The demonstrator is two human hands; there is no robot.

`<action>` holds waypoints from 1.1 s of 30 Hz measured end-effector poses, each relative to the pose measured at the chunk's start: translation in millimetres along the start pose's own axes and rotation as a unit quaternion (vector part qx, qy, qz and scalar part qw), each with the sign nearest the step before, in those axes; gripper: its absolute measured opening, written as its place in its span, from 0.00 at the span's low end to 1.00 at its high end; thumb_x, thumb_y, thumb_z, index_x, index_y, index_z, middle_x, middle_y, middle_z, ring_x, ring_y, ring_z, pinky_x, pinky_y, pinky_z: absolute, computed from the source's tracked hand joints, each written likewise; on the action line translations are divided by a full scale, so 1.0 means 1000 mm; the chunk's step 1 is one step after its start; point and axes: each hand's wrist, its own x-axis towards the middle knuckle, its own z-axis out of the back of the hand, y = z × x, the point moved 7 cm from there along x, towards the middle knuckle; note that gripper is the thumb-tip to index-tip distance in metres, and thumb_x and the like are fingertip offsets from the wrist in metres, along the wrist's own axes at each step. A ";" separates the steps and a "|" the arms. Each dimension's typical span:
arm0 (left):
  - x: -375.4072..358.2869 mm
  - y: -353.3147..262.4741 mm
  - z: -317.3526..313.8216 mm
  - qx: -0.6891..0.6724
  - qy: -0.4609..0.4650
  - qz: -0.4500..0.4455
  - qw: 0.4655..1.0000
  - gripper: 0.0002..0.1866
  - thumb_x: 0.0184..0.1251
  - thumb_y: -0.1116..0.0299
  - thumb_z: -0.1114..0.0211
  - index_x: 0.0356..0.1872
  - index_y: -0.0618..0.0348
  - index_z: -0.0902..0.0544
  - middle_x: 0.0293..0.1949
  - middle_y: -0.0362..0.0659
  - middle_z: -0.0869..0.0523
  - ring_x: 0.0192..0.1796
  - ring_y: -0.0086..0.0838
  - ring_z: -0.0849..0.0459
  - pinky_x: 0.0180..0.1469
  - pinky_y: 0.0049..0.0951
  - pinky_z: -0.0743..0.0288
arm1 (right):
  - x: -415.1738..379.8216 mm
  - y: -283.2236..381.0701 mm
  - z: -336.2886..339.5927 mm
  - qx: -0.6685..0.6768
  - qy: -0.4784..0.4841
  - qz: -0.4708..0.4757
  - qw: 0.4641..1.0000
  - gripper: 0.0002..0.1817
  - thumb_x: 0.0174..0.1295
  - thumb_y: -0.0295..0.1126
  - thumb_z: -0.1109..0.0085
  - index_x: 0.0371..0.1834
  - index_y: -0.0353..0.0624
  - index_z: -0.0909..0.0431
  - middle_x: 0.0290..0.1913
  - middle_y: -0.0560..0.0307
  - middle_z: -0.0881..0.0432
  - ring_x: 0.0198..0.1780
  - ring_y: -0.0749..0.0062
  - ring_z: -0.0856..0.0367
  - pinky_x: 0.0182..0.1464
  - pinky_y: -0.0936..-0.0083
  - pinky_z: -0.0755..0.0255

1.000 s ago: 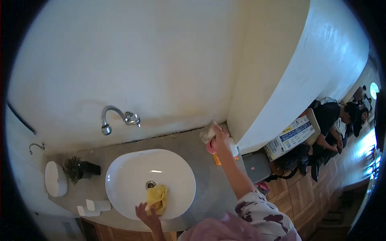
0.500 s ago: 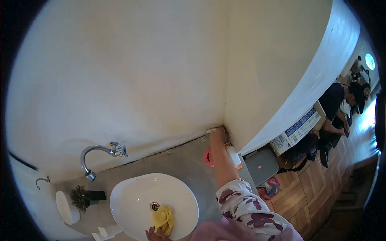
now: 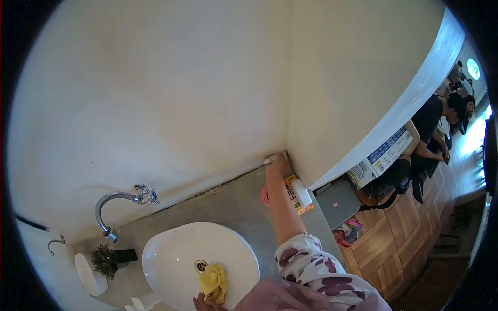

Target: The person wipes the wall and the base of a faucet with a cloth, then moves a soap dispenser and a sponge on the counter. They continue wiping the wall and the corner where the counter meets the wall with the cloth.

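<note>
My right hand (image 3: pixel 278 165) reaches to the back corner of the grey counter (image 3: pixel 228 207), its fingers bent down beside a small whitish lump (image 3: pixel 270 159). Blur hides what the fingers hold, if anything. Under that forearm lie a pink round item (image 3: pixel 265 196), partly covered, and an orange-and-yellow printed packet (image 3: pixel 305 208) with a white block (image 3: pixel 301 193) next to it. My left hand (image 3: pixel 206 304) rests at the near rim of the white basin (image 3: pixel 171 264), fingers apart, by the lower end of a crumpled yellow cloth (image 3: pixel 213 283). The cloth lies below the drain.
A curved chrome tap (image 3: pixel 111 199) comes out of the wall over the basin. Left of it stand a dark potted plant (image 3: pixel 105 260) and a white oval dish (image 3: pixel 89 274). A grey bin (image 3: pixel 337 202) is beyond the counter's right edge, with seated people (image 3: pixel 430 124) farther off.
My view has shifted slightly. My right hand stays at the corner, its forearm swung a little left, showing more of the printed packet. My left hand remains by the cloth.
</note>
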 end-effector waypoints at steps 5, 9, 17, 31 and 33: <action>-0.003 -0.009 0.002 0.035 -0.007 -0.058 0.998 0.20 0.75 0.57 0.56 0.48 0.65 0.24 0.44 0.54 0.18 0.46 0.48 0.22 0.59 0.51 0.34 | -0.026 -0.029 0.093 0.350 0.125 -0.103 0.923 0.22 0.56 0.28 0.44 0.57 0.38 0.26 0.60 0.51 0.24 0.60 0.59 0.26 0.61 0.67 0.32; 0.006 -0.014 0.005 0.011 -0.021 -0.030 0.999 0.22 0.75 0.55 0.56 0.48 0.64 0.23 0.41 0.52 0.17 0.45 0.50 0.21 0.58 0.52 0.34 | -0.036 -0.022 0.094 0.850 0.031 -0.380 0.363 0.21 0.56 0.26 0.44 0.55 0.38 0.24 0.57 0.49 0.23 0.56 0.61 0.24 0.58 0.67 0.31; -0.005 0.011 -0.001 -0.008 -0.046 0.051 0.998 0.23 0.71 0.54 0.51 0.40 0.67 0.20 0.37 0.53 0.16 0.39 0.51 0.20 0.56 0.52 0.32 | -0.010 -0.025 0.031 0.846 -0.122 -0.314 0.414 0.15 0.60 0.25 0.47 0.50 0.35 0.21 0.56 0.51 0.23 0.52 0.63 0.24 0.54 0.70 0.30; 0.034 -0.038 0.020 -0.004 -0.063 -0.013 0.998 0.24 0.69 0.53 0.48 0.34 0.69 0.18 0.29 0.54 0.17 0.28 0.48 0.22 0.40 0.44 0.26 | -0.023 -0.021 0.072 0.416 0.064 -0.113 0.900 0.26 0.57 0.26 0.43 0.61 0.40 0.30 0.54 0.52 0.21 0.53 0.63 0.22 0.56 0.72 0.30; 0.009 -0.006 0.008 -0.007 -0.065 0.046 0.997 0.25 0.69 0.52 0.49 0.35 0.69 0.18 0.29 0.54 0.17 0.29 0.48 0.22 0.40 0.44 0.26 | -0.026 -0.020 0.073 0.195 0.135 -0.019 0.971 0.26 0.56 0.28 0.39 0.60 0.42 0.29 0.54 0.52 0.21 0.54 0.62 0.22 0.56 0.71 0.31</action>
